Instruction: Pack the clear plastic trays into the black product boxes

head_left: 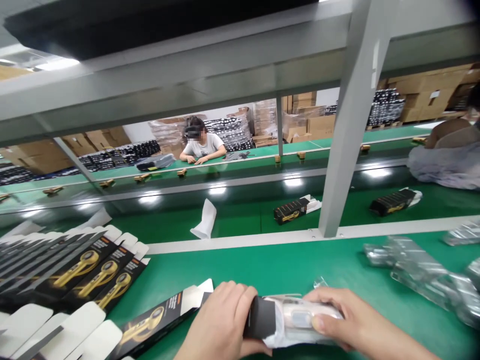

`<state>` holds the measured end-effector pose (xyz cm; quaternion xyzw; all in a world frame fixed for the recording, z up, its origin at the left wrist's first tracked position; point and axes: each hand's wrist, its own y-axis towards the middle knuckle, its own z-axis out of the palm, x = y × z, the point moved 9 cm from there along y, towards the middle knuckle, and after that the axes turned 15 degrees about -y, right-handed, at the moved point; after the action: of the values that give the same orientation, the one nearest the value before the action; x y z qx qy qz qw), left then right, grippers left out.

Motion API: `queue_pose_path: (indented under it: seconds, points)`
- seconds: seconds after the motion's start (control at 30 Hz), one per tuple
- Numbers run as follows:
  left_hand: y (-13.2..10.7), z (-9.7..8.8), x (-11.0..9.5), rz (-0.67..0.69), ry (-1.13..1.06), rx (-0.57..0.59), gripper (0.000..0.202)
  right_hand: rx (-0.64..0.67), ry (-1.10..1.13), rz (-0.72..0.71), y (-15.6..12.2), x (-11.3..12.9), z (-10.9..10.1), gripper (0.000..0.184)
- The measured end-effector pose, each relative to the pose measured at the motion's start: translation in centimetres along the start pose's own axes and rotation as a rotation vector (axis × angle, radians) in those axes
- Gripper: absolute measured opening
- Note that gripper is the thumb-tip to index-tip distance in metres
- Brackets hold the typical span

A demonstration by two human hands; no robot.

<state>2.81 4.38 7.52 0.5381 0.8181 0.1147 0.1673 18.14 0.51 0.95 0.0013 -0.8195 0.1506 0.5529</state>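
Observation:
My left hand (225,320) is wrapped around a black cardboard box (262,317) at the bottom middle, hiding much of it. My right hand (345,320) grips a shower head in white plastic wrap (294,320), with its thumb beside a grey oblong part. The wrapped piece lies against the box's right end; how far it reaches inside cannot be seen. Just left of my left hand, an open black printed box (153,320) lies on the green work surface, showing a picture of a gold shower head.
Several printed boxes (90,265) stand in a row at left. Clear-wrapped parts (423,275) lie at right. Beyond a metal rail, the green conveyor (240,220) carries two boxes and a white pouch (205,220). A grey post (347,125) rises ahead; a co-worker (202,145) sits opposite.

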Motion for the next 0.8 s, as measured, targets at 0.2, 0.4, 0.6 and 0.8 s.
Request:
queue_pose_path:
  seconds: [0.2, 0.4, 0.6, 0.8]
  points:
    - [0.1, 0.7, -1.1, 0.071, 0.039, 0.037, 0.072, 0.011, 0.085, 0.038, 0.7, -1.3, 2.5, 0.046]
    - [0.4, 2.0, -1.9, 0.101, 0.141, 0.144, 0.064, -0.047, -0.010, 0.080, 1.3, -2.0, 3.5, 0.037]
    - [1.0, 3.2, -1.7, 0.077, 0.033, 0.172, 0.065, 0.067, 0.166, 0.080, 2.4, -1.5, 4.7, 0.050]
    - [3.3, 2.3, 4.2, -0.175, -0.118, 0.144, 0.059, -0.553, -0.178, 0.050, -1.9, -2.8, -5.3, 0.053]
